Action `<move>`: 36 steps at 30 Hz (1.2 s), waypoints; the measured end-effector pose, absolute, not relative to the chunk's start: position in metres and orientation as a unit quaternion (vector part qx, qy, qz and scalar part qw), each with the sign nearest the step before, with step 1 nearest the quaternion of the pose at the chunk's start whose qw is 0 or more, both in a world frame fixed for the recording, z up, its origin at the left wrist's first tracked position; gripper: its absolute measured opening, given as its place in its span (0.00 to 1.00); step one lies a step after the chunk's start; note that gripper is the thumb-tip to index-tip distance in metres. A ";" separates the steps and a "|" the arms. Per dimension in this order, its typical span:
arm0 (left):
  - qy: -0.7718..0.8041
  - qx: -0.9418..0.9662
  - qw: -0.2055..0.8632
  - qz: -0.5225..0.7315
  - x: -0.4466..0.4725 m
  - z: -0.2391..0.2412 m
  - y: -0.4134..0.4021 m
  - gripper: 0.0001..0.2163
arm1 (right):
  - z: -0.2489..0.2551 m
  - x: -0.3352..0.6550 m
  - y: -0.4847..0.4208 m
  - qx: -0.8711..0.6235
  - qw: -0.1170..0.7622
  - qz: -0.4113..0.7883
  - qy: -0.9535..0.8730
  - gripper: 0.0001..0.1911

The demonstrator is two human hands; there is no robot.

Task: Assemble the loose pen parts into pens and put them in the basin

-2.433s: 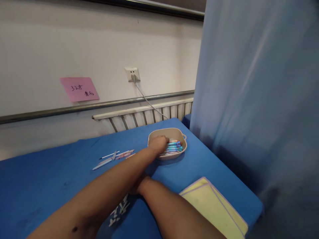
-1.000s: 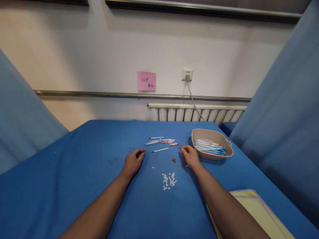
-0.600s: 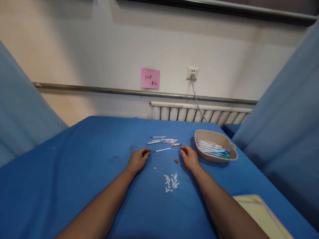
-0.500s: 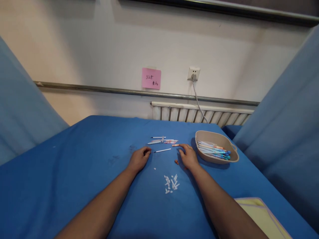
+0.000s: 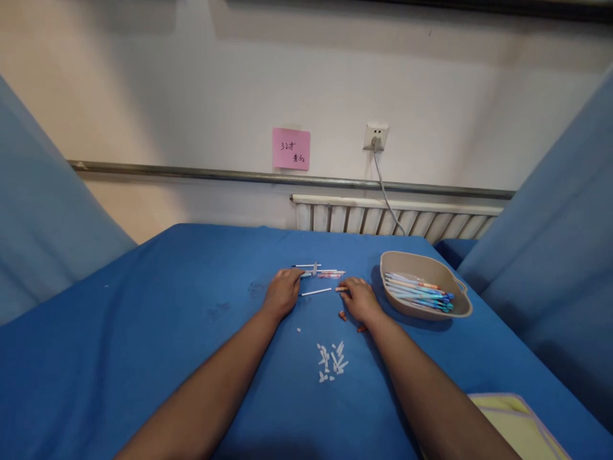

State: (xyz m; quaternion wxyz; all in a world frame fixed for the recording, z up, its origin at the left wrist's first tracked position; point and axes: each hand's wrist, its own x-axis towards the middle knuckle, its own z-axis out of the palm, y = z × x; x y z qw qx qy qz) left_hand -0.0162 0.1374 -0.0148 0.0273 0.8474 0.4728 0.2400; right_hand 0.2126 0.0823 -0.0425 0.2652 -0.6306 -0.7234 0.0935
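My left hand (image 5: 283,291) has its fingers closed over the near end of a pale blue pen barrel (image 5: 307,275), whose other end shows past the fingertips. Just beside that hand lies a white pen refill (image 5: 317,292) with a dark tip. My right hand (image 5: 360,299) pinches a short orange-and-white pen piece (image 5: 341,289) at the table surface. Behind, another refill (image 5: 306,265) and a pinkish clear pen barrel (image 5: 329,275) lie close together. Small orange-brown pieces (image 5: 342,315) rest by my right wrist.
A beige basket (image 5: 467,306) with several blue and white pens stands to the right. Several small white pieces (image 5: 331,363) lie loose nearer me. A yellow cloth (image 5: 514,421) is at the lower right. The blue-covered table (image 5: 158,319) ends at the wall and radiator (image 5: 354,218).
My left hand has moved right and away from me, onto the pale blue pen barrel. My right hand has drawn its fingers in around the orange-and-white pen piece.
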 end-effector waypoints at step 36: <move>0.431 0.876 0.141 0.163 -0.015 -0.012 0.125 0.06 | -0.032 0.190 0.069 -0.549 0.264 0.127 -0.783 0.17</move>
